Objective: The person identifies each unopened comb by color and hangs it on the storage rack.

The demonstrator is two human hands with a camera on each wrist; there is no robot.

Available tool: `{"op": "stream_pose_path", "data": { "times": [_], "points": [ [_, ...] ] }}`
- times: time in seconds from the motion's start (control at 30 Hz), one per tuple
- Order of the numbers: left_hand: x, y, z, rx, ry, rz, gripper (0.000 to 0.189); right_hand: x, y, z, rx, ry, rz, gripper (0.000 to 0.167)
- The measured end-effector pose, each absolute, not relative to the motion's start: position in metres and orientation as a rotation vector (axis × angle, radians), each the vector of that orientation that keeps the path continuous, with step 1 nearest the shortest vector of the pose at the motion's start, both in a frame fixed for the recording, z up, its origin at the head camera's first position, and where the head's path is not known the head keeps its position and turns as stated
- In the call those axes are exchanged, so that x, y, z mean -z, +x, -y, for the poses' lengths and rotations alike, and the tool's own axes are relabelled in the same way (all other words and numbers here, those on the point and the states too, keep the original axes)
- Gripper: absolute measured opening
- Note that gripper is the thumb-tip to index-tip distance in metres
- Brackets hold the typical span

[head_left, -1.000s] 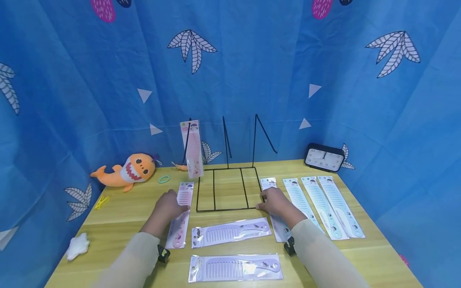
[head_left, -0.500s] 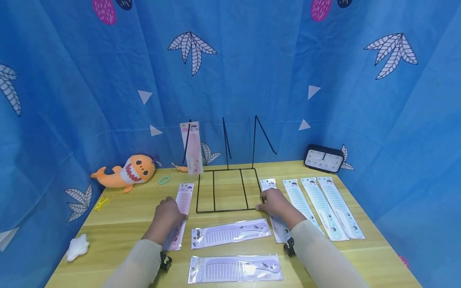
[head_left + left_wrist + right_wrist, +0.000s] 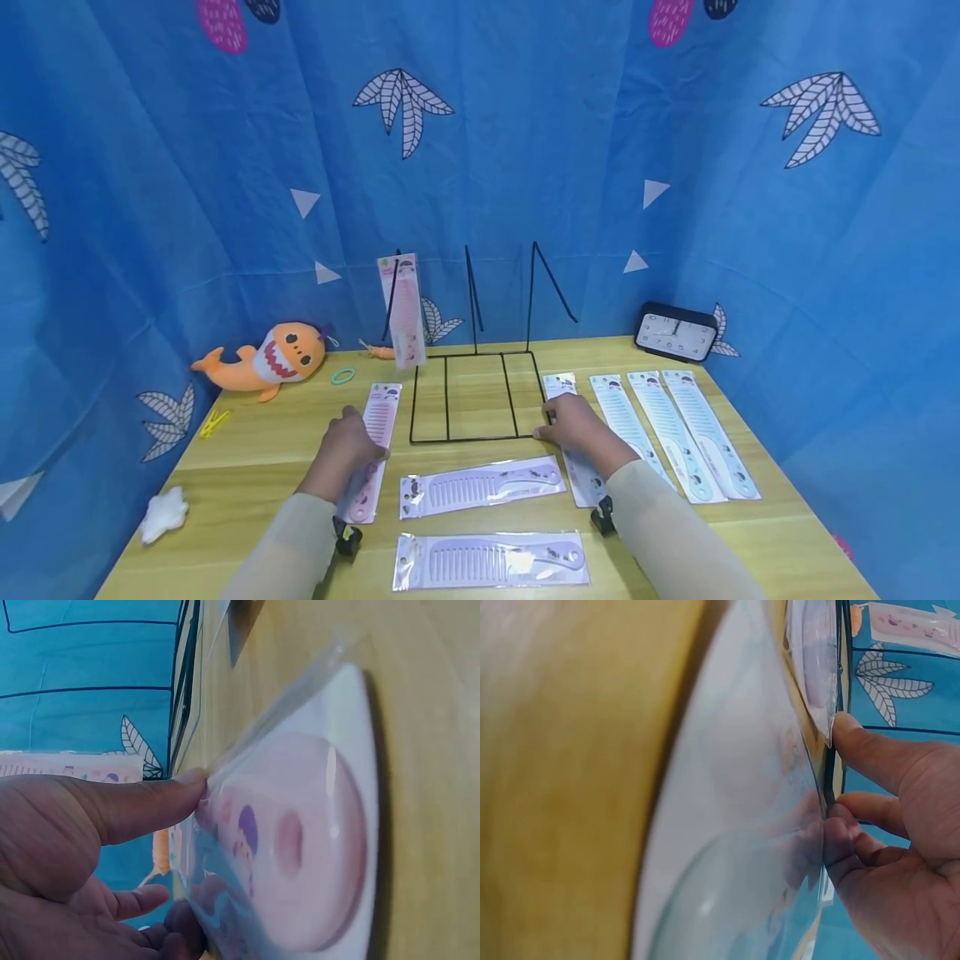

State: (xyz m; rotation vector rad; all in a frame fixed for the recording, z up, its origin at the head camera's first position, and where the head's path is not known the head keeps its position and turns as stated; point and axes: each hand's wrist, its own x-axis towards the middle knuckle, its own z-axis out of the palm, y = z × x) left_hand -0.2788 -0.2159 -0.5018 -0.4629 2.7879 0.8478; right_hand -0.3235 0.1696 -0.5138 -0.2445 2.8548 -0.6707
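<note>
My left hand [image 3: 348, 446] grips a packaged pink comb [image 3: 380, 410] lying on the table. In the left wrist view the thumb presses one long edge of the package, with fingers at the opposite edge. My right hand [image 3: 573, 423] pinches the front right corner of a black wire rack [image 3: 480, 438], between thumb and forefinger. Beneath that hand lies a packaged light-blue comb [image 3: 587, 487], partly hidden. Another packaged pink comb [image 3: 407, 308] hangs on the rack's left hook. Between my arms lie two packaged purple combs, one nearer the rack [image 3: 480, 486], the other nearer me [image 3: 491, 562].
Several more packaged blue combs [image 3: 678, 437] lie at the right. A black clock [image 3: 677, 332] stands behind them. At the left are an orange shark plush [image 3: 277, 358], a green ring [image 3: 342, 377], a yellow clip [image 3: 214, 423] and a white soft piece [image 3: 162, 515]. Blue curtain surrounds the table.
My left hand has slid slightly toward me along the pink comb's package, which has shifted a little left at its near end. The right hand stays at the rack's corner.
</note>
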Motion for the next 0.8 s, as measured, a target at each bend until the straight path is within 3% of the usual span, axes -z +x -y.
{"op": "stream_pose_path", "data": {
  "times": [0.23,0.57,0.8],
  "points": [
    [0.5,-0.279,0.216,-0.825,-0.449,-2.807,0.09,0.514,-0.323,-0.17,0.682,-0.244,-2.856,0.048],
    [0.491,-0.279,0.237,-0.888,-0.434,-2.738,0.037,0.517,-0.323,-0.17,0.692,-0.236,-2.864,0.044],
    [0.486,-0.279,0.265,-1.045,-0.443,-2.642,0.034,0.516,-0.324,-0.17,0.693,-0.239,-2.861,0.05]
  ]
}}
